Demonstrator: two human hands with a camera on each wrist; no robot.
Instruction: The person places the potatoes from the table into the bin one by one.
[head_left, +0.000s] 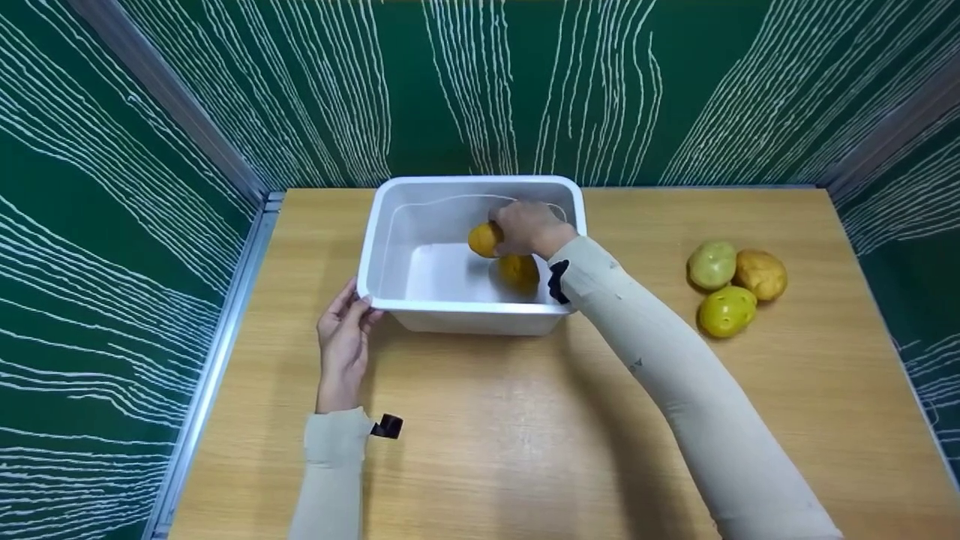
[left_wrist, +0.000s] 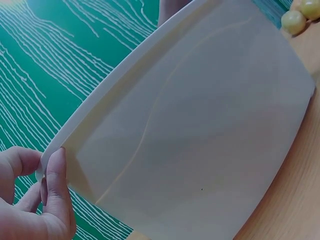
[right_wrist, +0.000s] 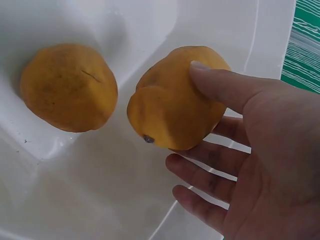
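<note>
A white plastic bin [head_left: 480, 319] stands at the back of the wooden table. My left hand [head_left: 345, 337] pinches its rim at the near left corner, thumb on one side and fingers on the other, as the left wrist view shows. Inside the bin, my right hand [head_left: 525, 226] holds a lumpy orange-yellow fruit [right_wrist: 177, 100] between thumb and fingers. The fruit has a small dark stem spot. A second orange-yellow fruit [right_wrist: 70, 87] lies in a corner of the bin, apart from the held one.
To the right of the bin, a pale green fruit [head_left: 712, 265], an orange-yellow fruit [head_left: 761, 275] and a shiny yellow fruit [head_left: 727, 312] lie close together on the table [head_left: 480, 435]. Green panels [head_left: 405, 90] with white lines rise behind and at both sides.
</note>
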